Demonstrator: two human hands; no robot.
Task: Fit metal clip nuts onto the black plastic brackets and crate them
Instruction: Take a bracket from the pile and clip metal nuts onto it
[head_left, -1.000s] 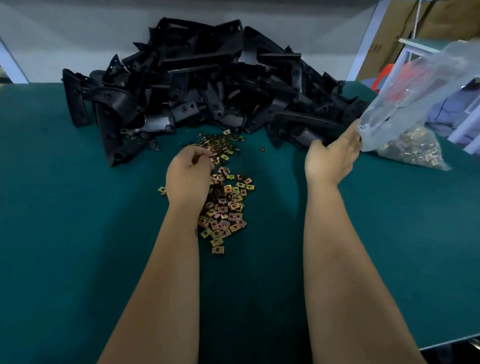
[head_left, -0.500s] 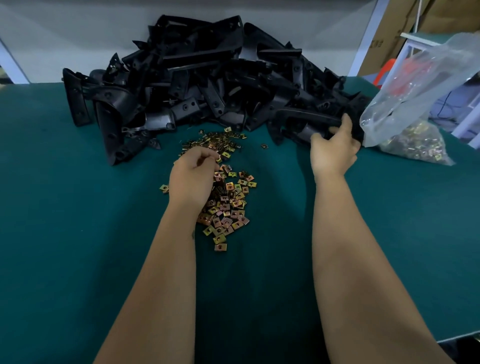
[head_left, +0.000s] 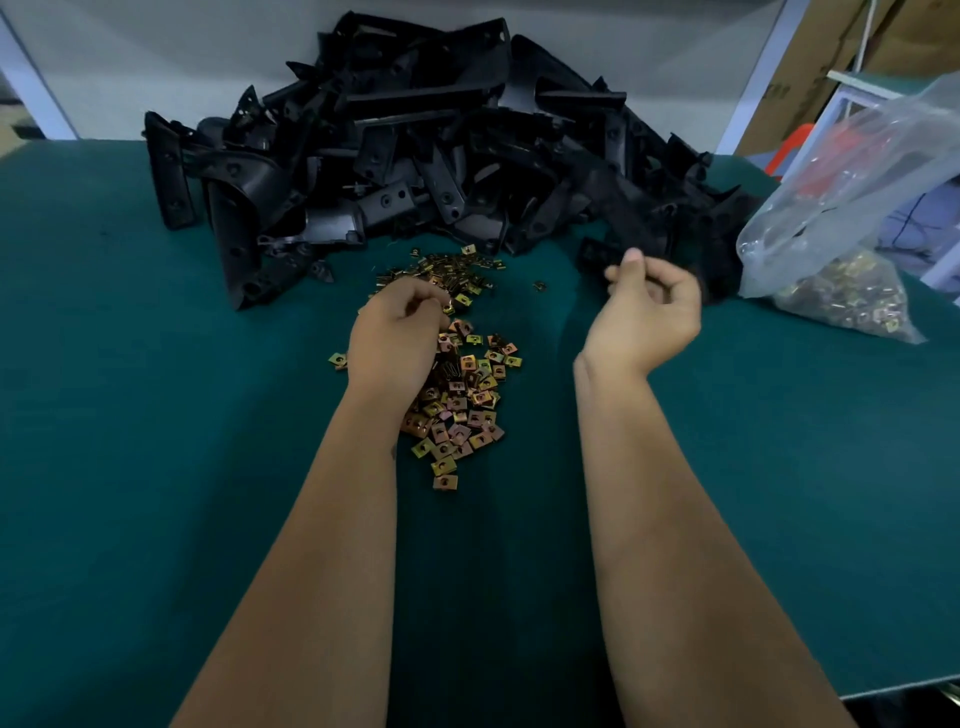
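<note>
Resting on the scatter of metal clip nuts (head_left: 470, 395) at the centre of the frame, the left hand (head_left: 397, 332) lies palm down with its fingers curled under. The fingertips (head_left: 431, 300) reach into the upper part of the scatter; whether they pinch a nut cannot be told, because the fingers hide the contact.

The right hand (head_left: 647, 312) sits right of centre, raised slightly above the green table (head_left: 156, 467), palm turned up and inward. Its fingers are loosely curled and its thumb points up. It sits at the lower right edge of the pile of black plastic brackets (head_left: 426, 161), with a blurred black bracket (head_left: 711, 265) directly behind the fingers. Whether the hand grips that bracket cannot be told.

The bracket pile fills the upper centre of the frame, heaped at the far edge of the table against a pale wall. The loose clip nuts spread from the pile's lower edge down toward the centre of the frame, gold and copper in colour, lying flat on the table.

At the right edge of the frame a clear plastic bag (head_left: 852, 208) lies on the table, holding more clip nuts in its lower part. The bag is just right of the bracket pile. Cardboard boxes (head_left: 852, 57) stand in the upper right corner.
</note>
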